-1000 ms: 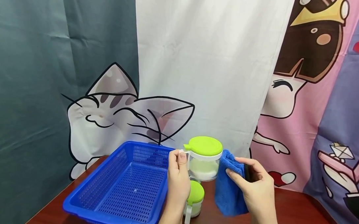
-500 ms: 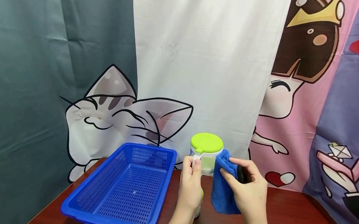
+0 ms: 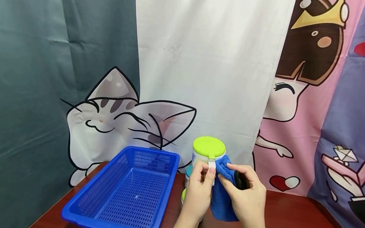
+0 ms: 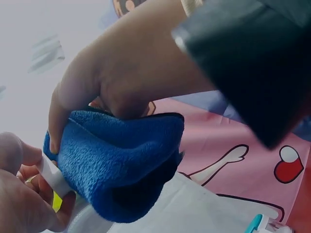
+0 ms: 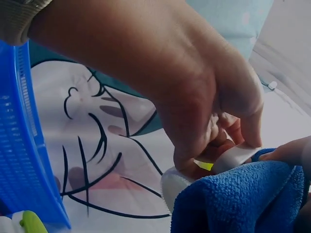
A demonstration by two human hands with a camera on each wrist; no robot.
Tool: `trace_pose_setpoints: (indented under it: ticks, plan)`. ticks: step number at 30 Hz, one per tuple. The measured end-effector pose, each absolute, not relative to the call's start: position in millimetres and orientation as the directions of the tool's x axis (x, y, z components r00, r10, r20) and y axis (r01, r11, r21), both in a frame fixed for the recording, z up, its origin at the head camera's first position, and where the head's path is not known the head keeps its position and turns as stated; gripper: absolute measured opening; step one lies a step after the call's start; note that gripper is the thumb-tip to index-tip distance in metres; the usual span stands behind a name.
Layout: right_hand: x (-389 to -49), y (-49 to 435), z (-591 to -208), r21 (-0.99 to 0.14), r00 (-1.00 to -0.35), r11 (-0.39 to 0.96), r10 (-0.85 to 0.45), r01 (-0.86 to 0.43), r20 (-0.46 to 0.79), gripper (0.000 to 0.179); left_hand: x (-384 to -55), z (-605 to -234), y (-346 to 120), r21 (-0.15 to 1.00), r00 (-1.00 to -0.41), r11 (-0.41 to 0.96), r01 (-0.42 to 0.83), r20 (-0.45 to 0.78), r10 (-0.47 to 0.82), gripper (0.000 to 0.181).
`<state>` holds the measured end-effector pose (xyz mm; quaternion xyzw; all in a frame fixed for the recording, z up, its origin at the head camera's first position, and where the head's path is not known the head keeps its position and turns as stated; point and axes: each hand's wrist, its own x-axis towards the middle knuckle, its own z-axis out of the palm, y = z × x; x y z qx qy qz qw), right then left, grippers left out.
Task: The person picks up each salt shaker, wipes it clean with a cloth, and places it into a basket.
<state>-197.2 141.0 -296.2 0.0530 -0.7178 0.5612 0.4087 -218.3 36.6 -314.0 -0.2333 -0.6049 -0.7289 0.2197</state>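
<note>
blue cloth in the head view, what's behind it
Behind the blue cloth is a jar; its green lid shows up and to the left. The cloth covers the jar's lower right side, so that part cannot be seen. The patterned backdrop hangs farther back.

Head view, lower centre: I see smooth plastic lid (image 3: 209, 146), smooth plastic handle (image 3: 211, 163), fuzzy matt cloth (image 3: 223, 202). Lower left: semi-gloss plastic basket (image 3: 128, 196). Lower right: wood-look table (image 3: 296, 215), slight sheen. Upper frame: matt, creased fabric backdrop (image 3: 214, 61).
</note>
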Motion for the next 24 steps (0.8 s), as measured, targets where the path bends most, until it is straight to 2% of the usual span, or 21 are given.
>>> trace_pose_setpoints:
  ticks: [6,14,24]
  plan:
    - [-195,142,-299,-0.752,-0.638,0.385,0.399,-0.535,0.658,0.031,-216,-314,37,0.795,-0.824,-0.247,0.554,0.566,-0.027,0.013]
    - [-198,150,-301,-0.645,-0.485,0.458,0.427,-0.612,0.763,0.029,-211,-311,36,0.772,-0.801,-0.274,0.574,0.598,0.006,0.012]
    - [-194,138,-300,-0.663,-0.562,0.422,0.352,-0.619,0.748,0.028,-215,-312,32,0.770,-0.801,-0.254,0.586,0.597,-0.038,0.013]
